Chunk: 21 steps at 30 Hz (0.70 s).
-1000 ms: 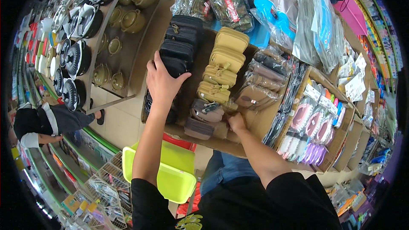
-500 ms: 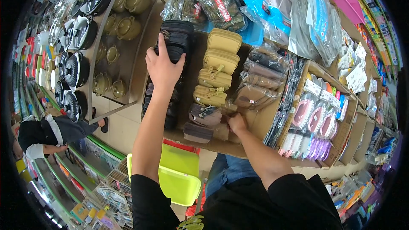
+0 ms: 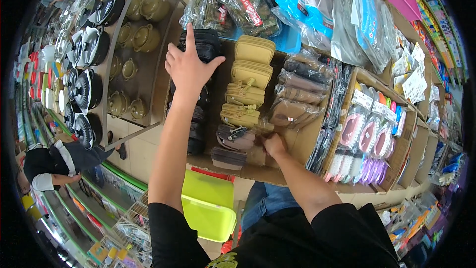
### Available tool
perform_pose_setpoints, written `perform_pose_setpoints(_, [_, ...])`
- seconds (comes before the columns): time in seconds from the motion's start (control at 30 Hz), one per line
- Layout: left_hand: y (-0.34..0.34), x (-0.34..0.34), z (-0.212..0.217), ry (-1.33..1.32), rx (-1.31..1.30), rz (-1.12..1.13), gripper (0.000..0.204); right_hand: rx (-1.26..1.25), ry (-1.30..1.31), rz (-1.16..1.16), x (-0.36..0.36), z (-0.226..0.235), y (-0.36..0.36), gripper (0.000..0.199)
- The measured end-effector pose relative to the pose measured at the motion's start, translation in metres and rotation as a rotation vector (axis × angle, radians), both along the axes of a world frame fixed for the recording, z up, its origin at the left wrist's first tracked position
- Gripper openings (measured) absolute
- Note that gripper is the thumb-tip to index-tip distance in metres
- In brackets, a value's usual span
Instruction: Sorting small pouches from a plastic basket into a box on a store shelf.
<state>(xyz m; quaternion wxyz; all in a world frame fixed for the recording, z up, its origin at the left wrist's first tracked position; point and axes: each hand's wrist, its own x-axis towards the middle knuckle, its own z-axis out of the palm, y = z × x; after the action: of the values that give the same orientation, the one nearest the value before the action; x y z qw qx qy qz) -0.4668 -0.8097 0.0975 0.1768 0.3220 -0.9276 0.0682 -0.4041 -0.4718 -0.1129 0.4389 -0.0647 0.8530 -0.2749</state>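
Note:
My left hand [image 3: 191,69] is open over a row of black pouches [image 3: 206,44], its index finger stretched forward and its thumb out to the side. The palm hides part of the row. To the right stands a row of khaki zip pouches [image 3: 252,74], with brownish pouches [image 3: 235,139] at its near end. My right hand [image 3: 275,145] is low in the cardboard box [image 3: 303,139], beside those brownish pouches, its fingers curled. What they hold, if anything, is hidden. Plastic-wrapped brown and black pouches [image 3: 295,109] fill the right side of the box.
Wrapped camouflage items [image 3: 248,7] lie in a blue tray behind the box. A box of wrapped pink brushes [image 3: 367,131] stands at the right. Pots [image 3: 148,37] fill a metal rack at the left. A lime-green bin [image 3: 208,203] sits below. A person [image 3: 49,166] stands far left.
My left hand's fingers have spread wider over the black pouches. The far black pouch sits lower in the view. My right hand has stayed in nearly the same spot.

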Motion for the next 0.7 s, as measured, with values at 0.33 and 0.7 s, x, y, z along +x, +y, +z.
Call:
perform_pose_setpoints(0.33, [-0.007, -0.022, -0.012, -0.089, 0.269, 0.129, 0.083, 0.037, -0.027, -0.012, 0.005, -0.012, 0.004, 0.049])
perform_pose_setpoints(0.7, [-0.006, -0.009, -0.015, 0.001, 0.019, 0.035, 0.108, 0.021, -0.146, -0.031, -0.003, 0.021, -0.008, 0.053])
